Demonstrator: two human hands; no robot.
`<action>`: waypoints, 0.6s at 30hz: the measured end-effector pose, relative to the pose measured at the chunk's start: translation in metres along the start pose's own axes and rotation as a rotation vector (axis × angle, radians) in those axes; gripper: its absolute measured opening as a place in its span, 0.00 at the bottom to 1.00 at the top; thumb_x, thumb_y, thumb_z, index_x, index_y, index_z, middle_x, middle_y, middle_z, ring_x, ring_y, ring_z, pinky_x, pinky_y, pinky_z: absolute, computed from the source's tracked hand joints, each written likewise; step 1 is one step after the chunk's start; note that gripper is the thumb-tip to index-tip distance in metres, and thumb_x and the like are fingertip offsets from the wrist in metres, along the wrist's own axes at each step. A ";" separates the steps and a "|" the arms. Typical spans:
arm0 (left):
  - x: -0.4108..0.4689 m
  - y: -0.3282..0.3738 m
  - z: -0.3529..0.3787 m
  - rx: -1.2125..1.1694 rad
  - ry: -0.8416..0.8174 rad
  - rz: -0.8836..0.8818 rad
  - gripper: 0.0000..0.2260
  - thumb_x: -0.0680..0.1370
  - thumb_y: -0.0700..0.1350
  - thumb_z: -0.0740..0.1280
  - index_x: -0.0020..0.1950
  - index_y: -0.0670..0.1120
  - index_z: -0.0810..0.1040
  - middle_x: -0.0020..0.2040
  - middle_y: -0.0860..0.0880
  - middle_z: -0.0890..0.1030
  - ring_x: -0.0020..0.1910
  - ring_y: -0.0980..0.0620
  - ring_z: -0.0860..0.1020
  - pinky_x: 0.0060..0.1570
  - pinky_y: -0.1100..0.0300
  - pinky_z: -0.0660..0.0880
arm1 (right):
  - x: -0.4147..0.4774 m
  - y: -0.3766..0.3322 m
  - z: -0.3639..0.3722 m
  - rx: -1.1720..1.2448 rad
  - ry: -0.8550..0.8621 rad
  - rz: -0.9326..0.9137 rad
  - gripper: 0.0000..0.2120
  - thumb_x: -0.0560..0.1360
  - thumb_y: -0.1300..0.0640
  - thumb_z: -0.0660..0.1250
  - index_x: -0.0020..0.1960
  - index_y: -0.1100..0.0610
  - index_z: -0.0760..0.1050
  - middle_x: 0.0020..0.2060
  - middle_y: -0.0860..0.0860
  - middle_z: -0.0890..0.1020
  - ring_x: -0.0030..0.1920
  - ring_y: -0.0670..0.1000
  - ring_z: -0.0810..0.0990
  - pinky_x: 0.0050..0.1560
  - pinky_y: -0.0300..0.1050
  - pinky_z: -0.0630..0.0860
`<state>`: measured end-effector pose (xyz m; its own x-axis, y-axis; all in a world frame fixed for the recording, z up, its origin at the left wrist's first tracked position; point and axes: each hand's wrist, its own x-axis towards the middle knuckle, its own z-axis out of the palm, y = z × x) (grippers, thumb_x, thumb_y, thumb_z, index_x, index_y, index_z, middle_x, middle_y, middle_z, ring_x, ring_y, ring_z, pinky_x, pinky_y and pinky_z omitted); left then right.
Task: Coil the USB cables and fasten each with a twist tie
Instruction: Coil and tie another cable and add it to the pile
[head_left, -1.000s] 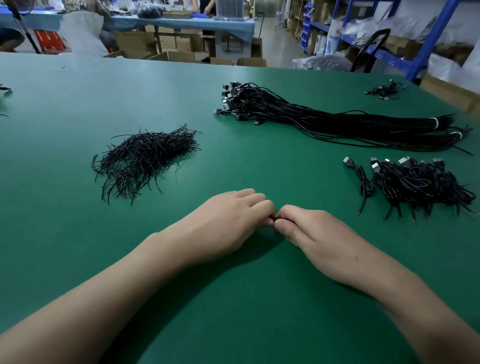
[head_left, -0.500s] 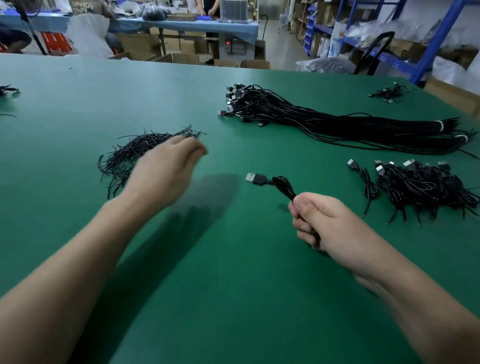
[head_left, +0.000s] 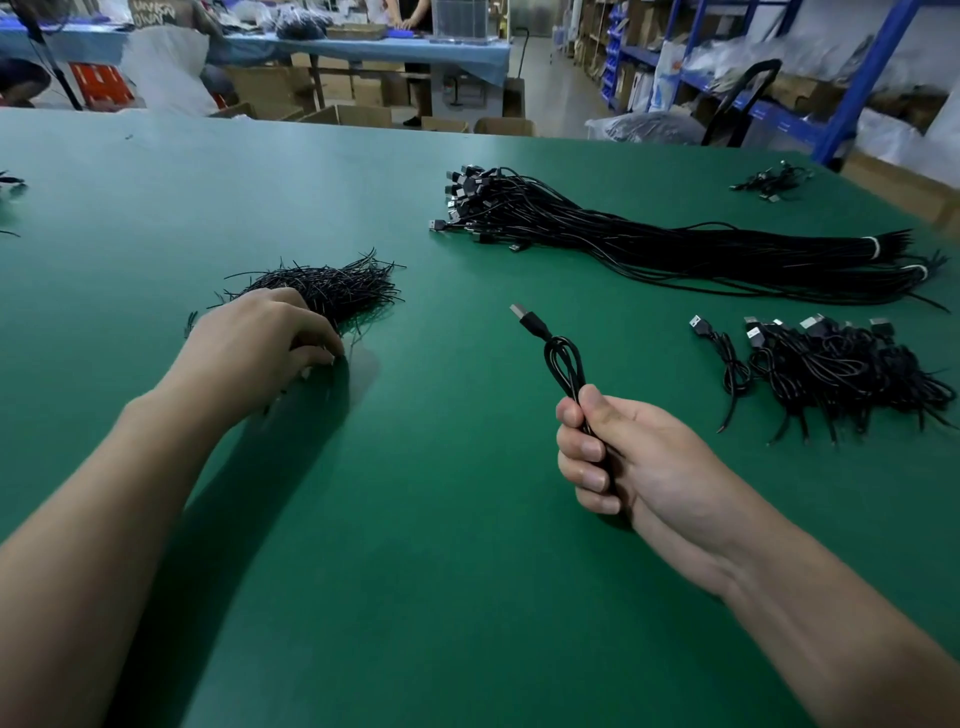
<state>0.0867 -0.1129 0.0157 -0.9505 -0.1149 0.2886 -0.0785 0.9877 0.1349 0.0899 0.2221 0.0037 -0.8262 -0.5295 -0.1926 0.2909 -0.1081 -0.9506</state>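
My right hand (head_left: 618, 457) is closed around a coiled black USB cable (head_left: 563, 364), held upright above the green table (head_left: 415, 519); the coil's loop and its USB plug stick up out of the fist. My left hand (head_left: 260, 348) rests on the near edge of a pile of black twist ties (head_left: 337, 288), fingers curled down into the ties. Whether it has pinched one I cannot tell. A long bundle of uncoiled black USB cables (head_left: 675, 244) lies at the far right. A heap of coiled, tied cables (head_left: 841, 369) lies to the right of my right hand.
A few loose cables (head_left: 774, 179) lie at the table's far right corner. Beyond the far edge stand cardboard boxes (head_left: 358, 114), a blue-covered table (head_left: 363, 47) with a person at it, and blue shelving (head_left: 862, 88) on the right.
My hands were together at the table's middle. The left hand then swung left and came down onto the twist-tie pile. The right hand lifted the coiled cable and turned it upright.
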 end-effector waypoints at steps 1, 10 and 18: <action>0.000 -0.001 0.000 -0.011 0.002 0.018 0.06 0.77 0.48 0.74 0.45 0.60 0.84 0.48 0.56 0.78 0.51 0.53 0.73 0.41 0.55 0.71 | 0.000 0.000 0.000 0.001 -0.004 0.000 0.14 0.84 0.48 0.57 0.45 0.55 0.69 0.31 0.46 0.66 0.28 0.45 0.64 0.26 0.36 0.61; 0.002 0.000 0.015 0.088 0.009 0.180 0.03 0.79 0.45 0.71 0.50 0.47 0.83 0.54 0.46 0.77 0.54 0.41 0.71 0.54 0.46 0.72 | 0.001 0.003 0.002 0.013 -0.015 -0.022 0.14 0.84 0.48 0.56 0.44 0.55 0.69 0.31 0.47 0.66 0.28 0.45 0.64 0.27 0.37 0.61; -0.010 0.097 0.016 -0.778 0.039 0.000 0.05 0.80 0.38 0.68 0.47 0.47 0.80 0.36 0.53 0.81 0.33 0.56 0.80 0.39 0.65 0.75 | 0.000 0.003 0.005 -0.140 0.008 -0.157 0.16 0.85 0.48 0.54 0.46 0.57 0.68 0.31 0.47 0.66 0.24 0.47 0.64 0.29 0.37 0.64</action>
<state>0.0842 -0.0145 0.0111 -0.9381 -0.1332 0.3198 0.1686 0.6309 0.7573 0.0933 0.2171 0.0021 -0.8599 -0.5088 -0.0412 0.0892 -0.0703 -0.9935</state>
